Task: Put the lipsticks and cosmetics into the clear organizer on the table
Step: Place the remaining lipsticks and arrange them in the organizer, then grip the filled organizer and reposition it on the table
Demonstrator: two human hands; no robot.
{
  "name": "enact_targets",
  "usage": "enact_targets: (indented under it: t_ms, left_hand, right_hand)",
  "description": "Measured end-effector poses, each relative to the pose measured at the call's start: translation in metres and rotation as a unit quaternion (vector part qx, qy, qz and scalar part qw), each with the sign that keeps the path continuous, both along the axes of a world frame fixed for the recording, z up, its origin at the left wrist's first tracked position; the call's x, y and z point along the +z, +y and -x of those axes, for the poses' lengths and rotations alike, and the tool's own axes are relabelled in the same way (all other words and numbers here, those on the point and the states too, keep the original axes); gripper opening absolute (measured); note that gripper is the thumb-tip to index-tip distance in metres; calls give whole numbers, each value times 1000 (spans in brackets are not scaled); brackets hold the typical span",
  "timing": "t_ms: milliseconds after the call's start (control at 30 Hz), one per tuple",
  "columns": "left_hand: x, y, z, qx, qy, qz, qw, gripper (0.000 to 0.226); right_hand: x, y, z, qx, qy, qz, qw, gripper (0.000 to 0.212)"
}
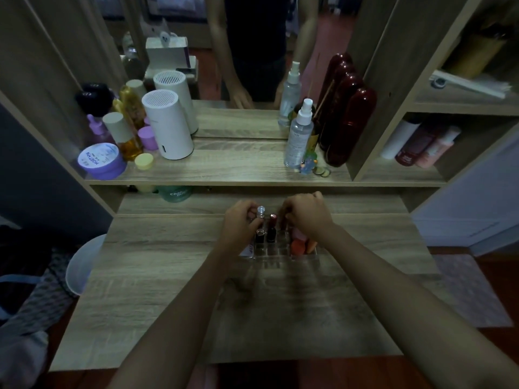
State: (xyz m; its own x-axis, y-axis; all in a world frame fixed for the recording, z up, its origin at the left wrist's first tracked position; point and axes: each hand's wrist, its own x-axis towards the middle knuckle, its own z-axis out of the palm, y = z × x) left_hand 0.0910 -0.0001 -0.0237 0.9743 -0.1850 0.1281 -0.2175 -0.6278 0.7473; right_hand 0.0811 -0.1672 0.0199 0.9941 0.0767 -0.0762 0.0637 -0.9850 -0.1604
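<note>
At the left of the frame a purple jar [101, 161] on the shelf showed mirrored lettering I couldn't read. At centre, on the bench [157, 276], my left grip [241, 223] closed around a clear-capped lipstick [260, 214] over the clear organizer [276, 255]. A dark red lipstick [271, 228] stood inside. My right grip [306, 213] curled over the organizer's back; what it held, I couldn't tell.

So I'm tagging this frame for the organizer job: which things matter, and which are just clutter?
Job:
clear organizer
red-capped lipstick
clear-capped tube
orange sponges
left hand
right hand

Clutter:
white canister
spray bottle
purple jar
dark red bottle
</note>
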Motion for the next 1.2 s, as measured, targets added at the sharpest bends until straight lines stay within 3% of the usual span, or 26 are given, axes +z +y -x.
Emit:
enact_targets:
  t_ms: [300,533,667,800,967,1067,1200]
  left_hand:
    - [0,3,-1,11,15,23,1000,25]
    - [1,34,-6,40,8,20,999,25]
    - [-4,64,-7,84,8,-2,996,22]
    - [-9,84,-5,125,132,12,983,27]
    - [-9,80,9,123,327,129,928,26]
    - [-9,69,17,120,360,185,906,15]
    - [-18,63,22,148,356,221,896,18]
  right_hand:
    - [-2,-1,-2,0,-4,0,1000,22]
    - [5,-24,3,-22,4,-28,999,45]
    - [9,-54,9,-92,3,-116,989,31]
    - [0,-82,16,-179,-2,-162,970,26]
    - [-25,-94,35,-246,102,-229,936,22]
    - [-42,-86,44,-278,150,-259,913,28]
    - [-57,-71,49,-294,169,-275,900,30]
